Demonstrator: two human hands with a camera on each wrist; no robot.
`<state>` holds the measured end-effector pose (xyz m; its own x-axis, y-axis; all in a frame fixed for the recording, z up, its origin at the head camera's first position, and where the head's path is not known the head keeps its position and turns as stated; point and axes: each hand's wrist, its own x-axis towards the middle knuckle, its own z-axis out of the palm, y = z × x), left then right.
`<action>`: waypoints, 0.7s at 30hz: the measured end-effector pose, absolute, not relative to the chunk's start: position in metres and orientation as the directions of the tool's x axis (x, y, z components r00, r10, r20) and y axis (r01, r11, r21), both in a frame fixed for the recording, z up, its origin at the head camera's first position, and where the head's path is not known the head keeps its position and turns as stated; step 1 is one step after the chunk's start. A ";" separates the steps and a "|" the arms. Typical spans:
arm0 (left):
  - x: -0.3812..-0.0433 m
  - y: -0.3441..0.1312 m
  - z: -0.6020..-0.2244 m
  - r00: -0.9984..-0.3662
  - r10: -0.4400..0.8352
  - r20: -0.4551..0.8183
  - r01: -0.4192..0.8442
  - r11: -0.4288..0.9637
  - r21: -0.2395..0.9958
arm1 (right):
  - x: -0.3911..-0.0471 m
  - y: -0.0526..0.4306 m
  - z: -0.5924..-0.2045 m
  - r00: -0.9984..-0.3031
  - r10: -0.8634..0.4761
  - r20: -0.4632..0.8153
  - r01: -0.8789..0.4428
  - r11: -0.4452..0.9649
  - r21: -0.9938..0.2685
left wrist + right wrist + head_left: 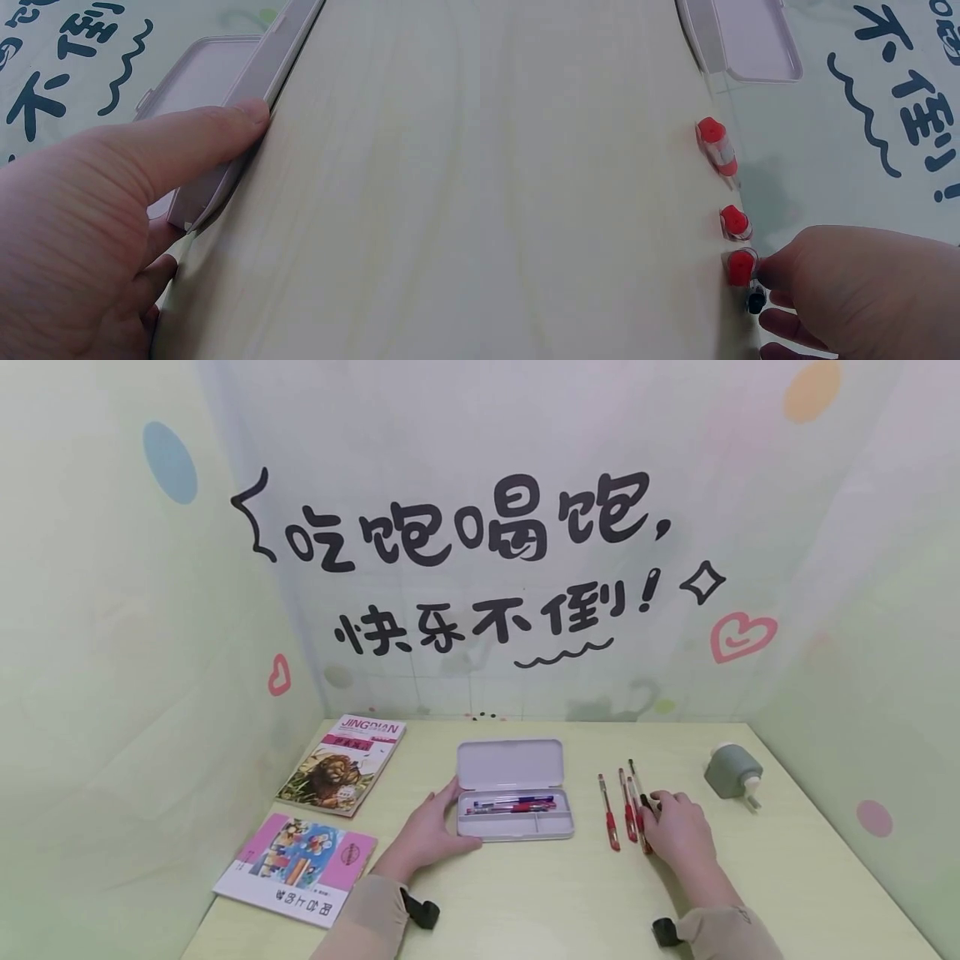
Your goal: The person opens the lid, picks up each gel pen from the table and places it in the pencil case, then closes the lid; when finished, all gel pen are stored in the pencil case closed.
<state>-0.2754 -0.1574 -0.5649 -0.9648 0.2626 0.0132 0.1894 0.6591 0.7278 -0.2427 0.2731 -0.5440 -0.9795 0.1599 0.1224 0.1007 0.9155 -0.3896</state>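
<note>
A pale lilac pencil case (pixel 553 823) lies with its lid raised at the middle of the table, several pens (pixel 517 807) in its long compartment. My left hand (pixel 431 833) holds its left end, the thumb along the front wall in the left wrist view. To the right of the case lie three red-capped gel pens (pixel 609 817), roughly side by side, and a black pen (pixel 756 301) next to the rightmost one. My right hand (pixel 681 837) pinches the black pen; its thumb is close against the neighbouring red pen (pixel 741 267). The fingertips are partly hidden.
Two books lie at the left: a magazine with a lion cover (pixel 345 768) behind, a pink and white book (pixel 300 868) nearer. A grey-green bottle-like object with a spout (pixel 733 772) stands at the back right. Printed curtains (pixel 480 685) surround the table.
</note>
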 end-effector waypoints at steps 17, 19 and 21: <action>-0.278 -0.159 -0.568 -0.961 0.273 0.033 0.211 0.656 0.725 | -0.243 0.279 -0.542 -0.979 0.188 0.077 0.143 0.906 -0.398; -0.278 -0.159 -0.568 -0.960 0.278 0.038 0.218 0.656 0.723 | -0.242 0.279 -0.541 -0.979 0.187 0.078 0.141 0.906 -0.400; -0.278 -0.159 -0.568 -0.960 0.279 0.033 0.217 0.660 0.719 | -0.241 0.279 -0.540 -0.980 0.184 0.080 0.138 0.907 -0.397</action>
